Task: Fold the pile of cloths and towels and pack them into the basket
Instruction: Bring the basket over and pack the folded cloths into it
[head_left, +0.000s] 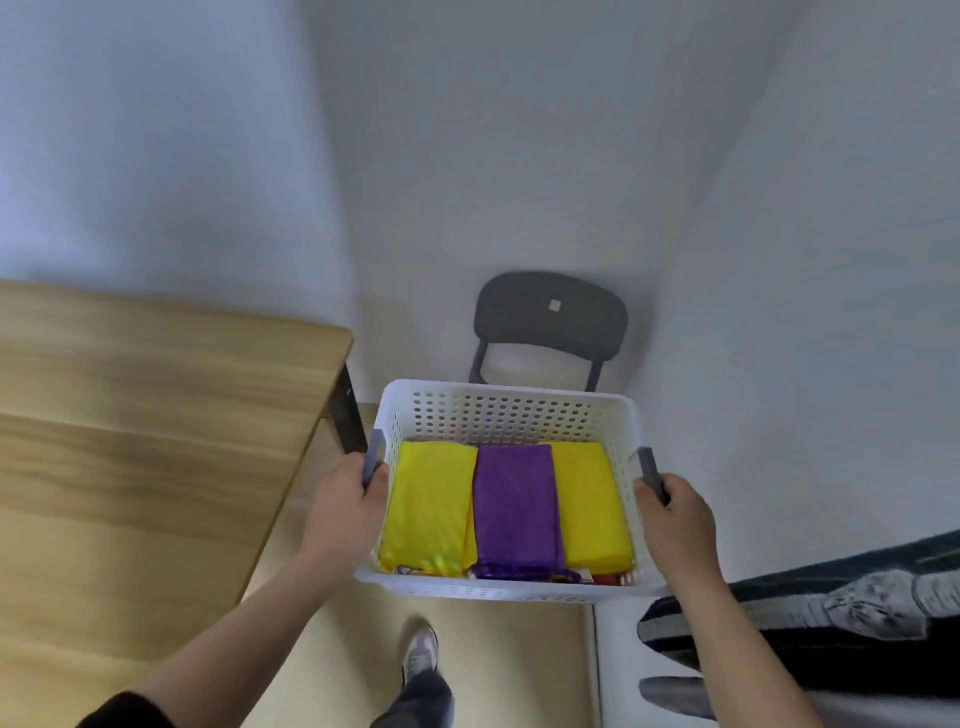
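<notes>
Two bare forearms reach forward: the left hand curls around the grey left handle of a white perforated plastic basket, and the right hand grips the grey right handle. Held off the floor, the basket hangs just beside the light wooden table's far right corner. Inside lie three folded cloths side by side: a yellow cloth along the basket's left wall, a purple towel in the middle, and a deeper yellow cloth along the right wall. A dark grey plastic chair stands beyond the basket's far edge.
</notes>
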